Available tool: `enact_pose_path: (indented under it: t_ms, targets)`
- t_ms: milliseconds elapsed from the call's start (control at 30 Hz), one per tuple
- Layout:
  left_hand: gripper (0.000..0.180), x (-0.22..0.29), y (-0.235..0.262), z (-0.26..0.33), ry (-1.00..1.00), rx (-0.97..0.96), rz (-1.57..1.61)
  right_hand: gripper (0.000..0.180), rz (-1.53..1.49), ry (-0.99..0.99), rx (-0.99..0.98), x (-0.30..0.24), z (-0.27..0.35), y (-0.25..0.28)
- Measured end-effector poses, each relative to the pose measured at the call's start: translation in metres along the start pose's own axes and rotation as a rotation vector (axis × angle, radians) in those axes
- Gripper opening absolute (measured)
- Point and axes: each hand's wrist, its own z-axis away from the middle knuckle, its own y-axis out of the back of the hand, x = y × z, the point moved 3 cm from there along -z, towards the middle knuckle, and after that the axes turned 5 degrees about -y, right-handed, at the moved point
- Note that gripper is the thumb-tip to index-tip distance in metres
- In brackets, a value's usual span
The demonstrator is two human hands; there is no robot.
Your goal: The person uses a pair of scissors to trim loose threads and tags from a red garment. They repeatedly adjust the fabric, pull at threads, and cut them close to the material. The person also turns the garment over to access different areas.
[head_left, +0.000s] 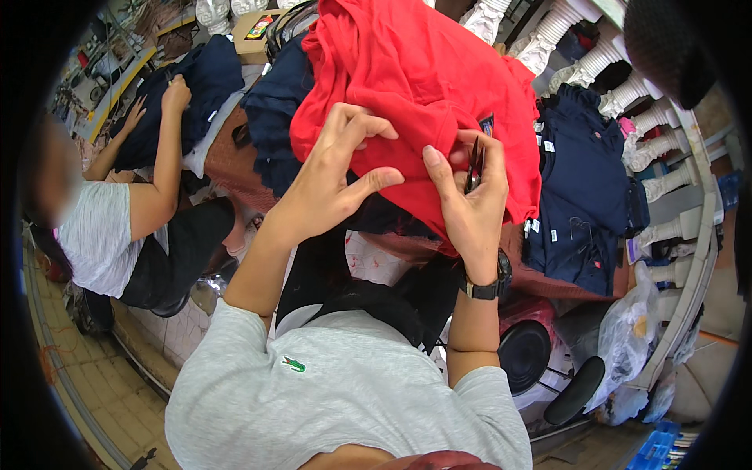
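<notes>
A red garment (392, 70) lies heaped over the table in front of me. My left hand (329, 176) hovers at its near left part, thumb and bent fingers apart, with nothing visible between them. My right hand (474, 192) is closed around small dark thread snips (475, 160), their blades pointing up and away from me. Its thumb rests against the red cloth, and the other fingertips are partly hidden. A small dark label (486, 124) shows on the garment just beyond this hand.
Dark navy garments (576, 188) with small white tags lie to the right, and another navy pile (274, 110) sits left of the red cloth. A co-worker (117, 219) at the left handles a navy garment (200, 90). White balusters (658, 188) line the right side; a black stool (525, 352) stands below.
</notes>
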Motion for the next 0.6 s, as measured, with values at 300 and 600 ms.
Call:
enact_pose_path:
  t_ms: [300, 600]
  targets:
    - [0.043, 0.007, -0.010, -0.015, 0.164, 0.133, 0.198, 0.010, -0.518, -0.180, -0.136, -0.002, -0.021, 0.001]
    - [0.045, 0.009, -0.018, -0.024, 0.152, 0.160, 0.695, 0.021, -0.212, 0.108, 0.199, -0.003, -0.032, 0.008]
